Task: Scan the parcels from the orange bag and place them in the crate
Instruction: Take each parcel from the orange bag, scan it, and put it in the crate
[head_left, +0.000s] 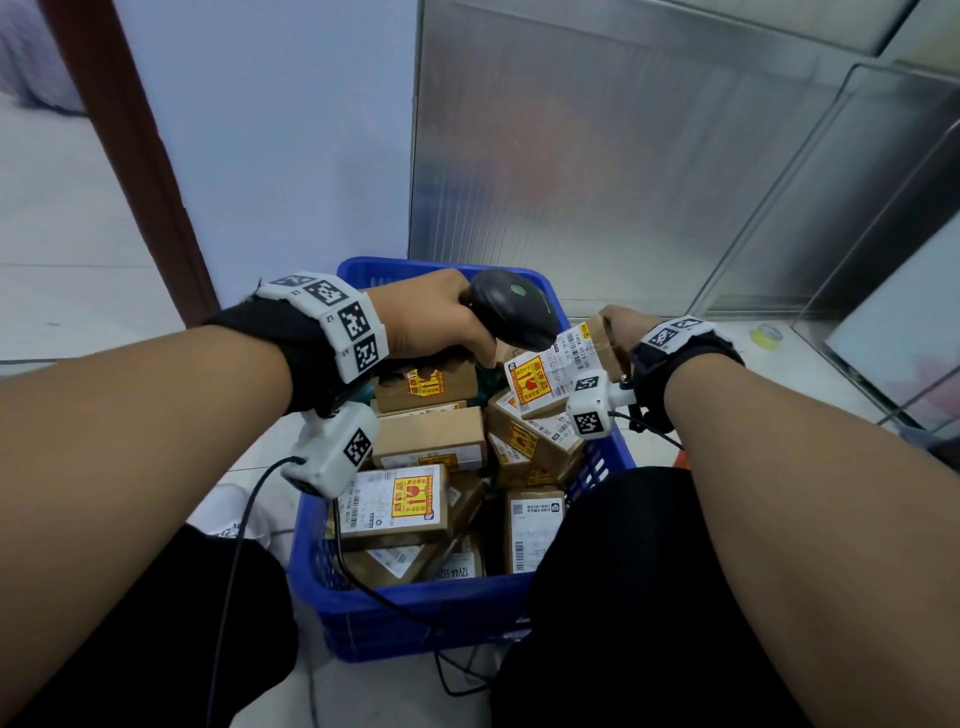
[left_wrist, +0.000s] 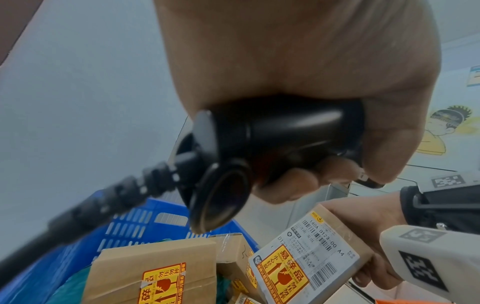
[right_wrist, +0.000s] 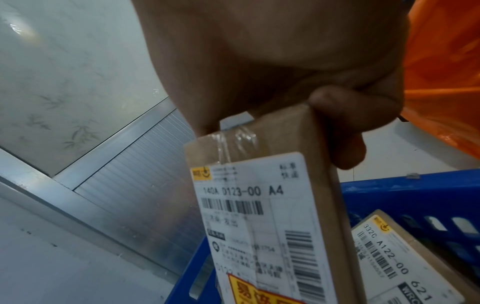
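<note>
The scan step is in hand: the left hand (head_left: 431, 317) is wrapped round the grip of a black scanner (head_left: 514, 309), its fingers (left_wrist: 293, 183) curled under the handle, with the head of the scanner tipped down toward a parcel (head_left: 558, 371) that the right hand (head_left: 621, 322) pinches by its far end, thumb on one face and fingers (right_wrist: 345, 115) on the narrow side. The parcel is held in the air over the right far corner of the blue crate (head_left: 415, 618), just beside the scanner head and not touching it, with its white label (right_wrist: 259, 216) and yellow fragile sticker (left_wrist: 284, 271) turned up toward the scanner. The crate sits on the floor between the person's knees and already holds many brown boxes (head_left: 431, 436) lying at mixed angles, so the task looks well along, though how much is left in the orange bag (right_wrist: 446, 72), seen only at the edge of the right wrist view, cannot be told. No scan beam shows on the label, so whether the read has happened is unclear. The next move likely calls for a barcode squared to the scanner window, then the parcel lowered into a gap among the boxes and let go gently, given the fragile mark, while the scanner cable (head_left: 244, 525) is kept clear of the crate
</note>
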